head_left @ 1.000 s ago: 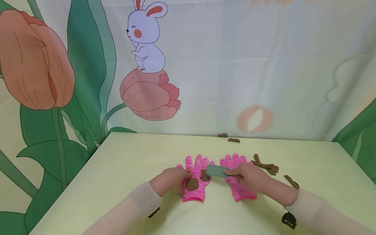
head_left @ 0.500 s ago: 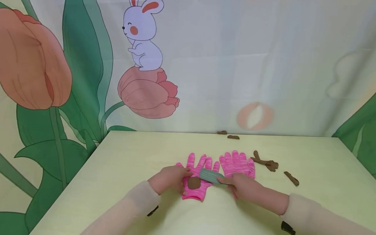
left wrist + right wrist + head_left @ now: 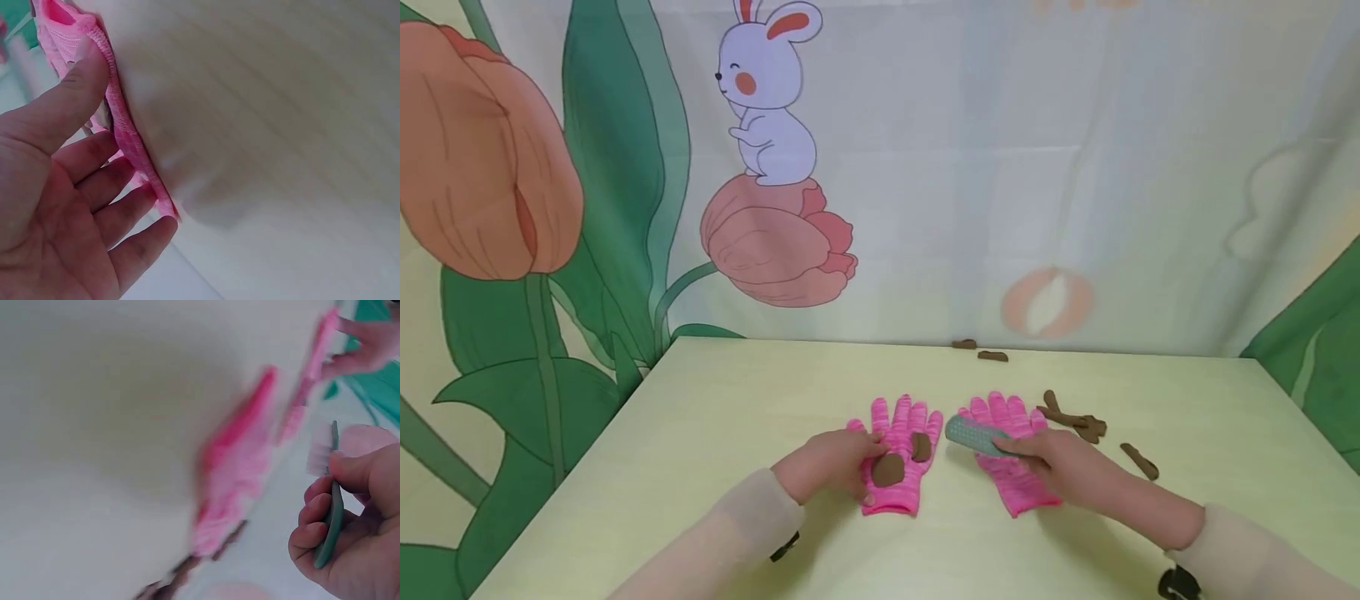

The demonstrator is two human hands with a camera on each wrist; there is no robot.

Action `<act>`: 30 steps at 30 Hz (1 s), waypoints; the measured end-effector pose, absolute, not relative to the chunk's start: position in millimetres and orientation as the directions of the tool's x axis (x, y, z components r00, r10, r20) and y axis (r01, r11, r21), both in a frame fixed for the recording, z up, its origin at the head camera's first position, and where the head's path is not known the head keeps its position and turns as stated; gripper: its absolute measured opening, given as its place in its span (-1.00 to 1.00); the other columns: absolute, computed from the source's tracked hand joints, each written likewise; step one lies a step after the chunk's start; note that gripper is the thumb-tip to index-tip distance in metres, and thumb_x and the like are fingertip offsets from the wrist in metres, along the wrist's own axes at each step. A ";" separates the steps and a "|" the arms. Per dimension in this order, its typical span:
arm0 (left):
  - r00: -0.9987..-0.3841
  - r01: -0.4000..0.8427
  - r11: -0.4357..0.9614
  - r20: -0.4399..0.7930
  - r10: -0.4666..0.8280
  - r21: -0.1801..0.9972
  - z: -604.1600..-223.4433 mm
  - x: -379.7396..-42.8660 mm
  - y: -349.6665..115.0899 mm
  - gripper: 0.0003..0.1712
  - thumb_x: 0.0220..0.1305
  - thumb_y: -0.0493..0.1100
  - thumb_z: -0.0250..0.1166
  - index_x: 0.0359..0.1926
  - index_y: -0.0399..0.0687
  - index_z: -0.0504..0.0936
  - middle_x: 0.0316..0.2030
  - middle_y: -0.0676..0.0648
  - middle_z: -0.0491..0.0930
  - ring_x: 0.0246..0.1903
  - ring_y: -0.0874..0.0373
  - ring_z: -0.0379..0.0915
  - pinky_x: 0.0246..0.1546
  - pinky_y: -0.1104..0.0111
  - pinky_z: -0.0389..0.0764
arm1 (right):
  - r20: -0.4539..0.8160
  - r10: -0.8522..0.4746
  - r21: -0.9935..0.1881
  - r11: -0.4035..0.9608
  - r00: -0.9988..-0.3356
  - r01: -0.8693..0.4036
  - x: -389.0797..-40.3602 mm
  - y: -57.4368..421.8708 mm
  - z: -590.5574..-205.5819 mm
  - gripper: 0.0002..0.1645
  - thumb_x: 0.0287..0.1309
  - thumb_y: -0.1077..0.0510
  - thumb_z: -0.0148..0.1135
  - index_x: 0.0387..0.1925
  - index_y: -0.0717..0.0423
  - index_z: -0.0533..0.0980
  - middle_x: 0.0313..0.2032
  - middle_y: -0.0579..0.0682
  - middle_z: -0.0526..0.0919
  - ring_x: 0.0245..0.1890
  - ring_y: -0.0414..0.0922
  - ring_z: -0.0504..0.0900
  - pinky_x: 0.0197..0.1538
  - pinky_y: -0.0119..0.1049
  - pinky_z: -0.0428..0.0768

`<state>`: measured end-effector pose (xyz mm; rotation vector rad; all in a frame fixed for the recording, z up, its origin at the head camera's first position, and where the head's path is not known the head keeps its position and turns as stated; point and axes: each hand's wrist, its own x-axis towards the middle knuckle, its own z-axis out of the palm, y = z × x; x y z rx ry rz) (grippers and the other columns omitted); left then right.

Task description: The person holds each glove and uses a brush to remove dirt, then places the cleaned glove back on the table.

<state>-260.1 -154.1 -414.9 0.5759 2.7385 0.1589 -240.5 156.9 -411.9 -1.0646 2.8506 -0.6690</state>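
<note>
Two pink knitted gloves lie side by side on the table. On the left glove (image 3: 912,487) are a round brown patch (image 3: 888,470) and a smaller brown patch (image 3: 921,447). My left hand (image 3: 838,460) touches this glove's left edge; in the left wrist view its thumb and loosely extended fingers (image 3: 128,212) lie along the pink fabric. My right hand (image 3: 1071,462) grips a green brush (image 3: 973,436) by its handle, with pale bristles (image 3: 320,450) showing in the right wrist view. The brush is over the right glove (image 3: 1018,492), partly covering it from the head view.
Several brown strips (image 3: 1078,423) lie crossed in a pile right of the gloves, with a single brown strip (image 3: 1139,461) closer to me. Two more small brown pieces (image 3: 992,356) lie at the table's back edge, by a printed curtain (image 3: 910,208).
The brush in my right hand swept left across the left glove, then moved right to over the right glove, uncovering the smaller brown patch. My left hand stays at the left glove's edge.
</note>
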 end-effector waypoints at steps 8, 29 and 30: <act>-0.872 0.362 0.920 -0.294 0.392 0.152 -414.1 -258.9 -150.3 -0.22 0.07 -0.03 0.60 0.35 0.05 0.58 0.35 -0.02 0.56 0.23 -0.03 0.57 0.19 0.06 0.63 | 0.085 -0.655 -0.451 0.647 -0.751 -0.615 -261.4 102.3 -423.1 -0.54 0.32 0.36 0.23 0.23 0.16 0.59 -0.63 0.00 0.52 -0.59 -0.35 0.03 -0.52 -0.55 0.12; -0.869 0.353 0.919 -0.301 0.392 0.177 -416.9 -259.1 -154.3 -0.19 0.08 -0.04 0.59 0.38 0.05 0.55 0.42 -0.02 0.49 0.25 -0.05 0.54 0.25 0.06 0.59 | 0.112 -0.606 -0.450 0.675 -0.788 -0.584 -272.4 108.0 -395.0 -0.53 0.36 0.34 0.20 0.26 0.07 0.59 -0.41 0.04 0.64 -0.58 -0.29 0.12 -0.50 -0.51 0.20; -0.870 0.350 0.919 -0.302 0.391 0.181 -417.2 -258.6 -154.1 -0.19 0.09 -0.04 0.59 0.38 0.05 0.54 0.44 -0.01 0.47 0.29 -0.06 0.52 0.27 0.05 0.58 | 0.106 -0.607 -0.446 0.679 -0.787 -0.584 -272.5 110.7 -392.8 -0.53 0.36 0.34 0.20 0.27 0.07 0.58 -0.36 0.05 0.68 -0.58 -0.30 0.14 -0.50 -0.51 0.23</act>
